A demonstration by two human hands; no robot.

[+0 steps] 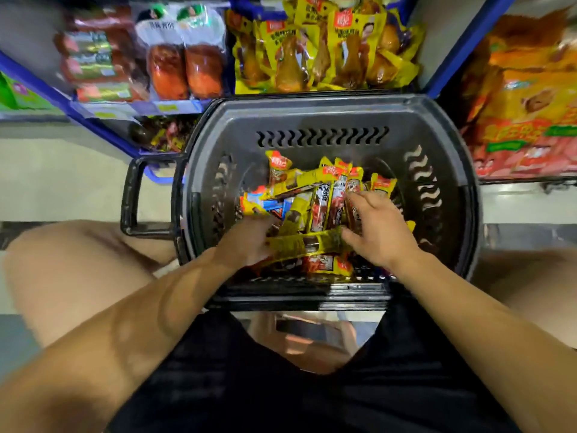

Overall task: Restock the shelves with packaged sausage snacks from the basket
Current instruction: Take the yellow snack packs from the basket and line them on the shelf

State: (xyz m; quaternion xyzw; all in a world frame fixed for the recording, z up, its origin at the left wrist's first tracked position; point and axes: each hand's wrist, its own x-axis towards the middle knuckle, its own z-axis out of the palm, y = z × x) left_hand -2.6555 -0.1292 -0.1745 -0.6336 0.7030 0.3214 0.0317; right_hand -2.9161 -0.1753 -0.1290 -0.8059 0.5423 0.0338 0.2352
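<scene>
1. Shelves (193, 105): blue-edged, just beyond the basket; they carry packed meat snacks, among them yellow drumstick packs (318, 48). Any restocking move runs forward and up, away from the body.
2. Basket (321, 114): dark plastic, on the floor between the knees, its handle (131, 198) folded out to the person's left.
3. Sausages (321, 195): a loose heap of slim yellow-and-red packs in the basket's bottom, directly under both hands. Most long axes run fore-and-aft; one yellow pack (304, 243) lies crosswise between the hands.
4. Right hand (379, 231): palm down on the heap, fingers spread and bent onto the upright packs, thumb touching the crosswise pack's right end. Whether it grips cannot be told.
5. Left hand (246, 242): blurred, at the crosswise pack's left end; spread or pinching cannot be told. Both hands appear equally near.
</scene>
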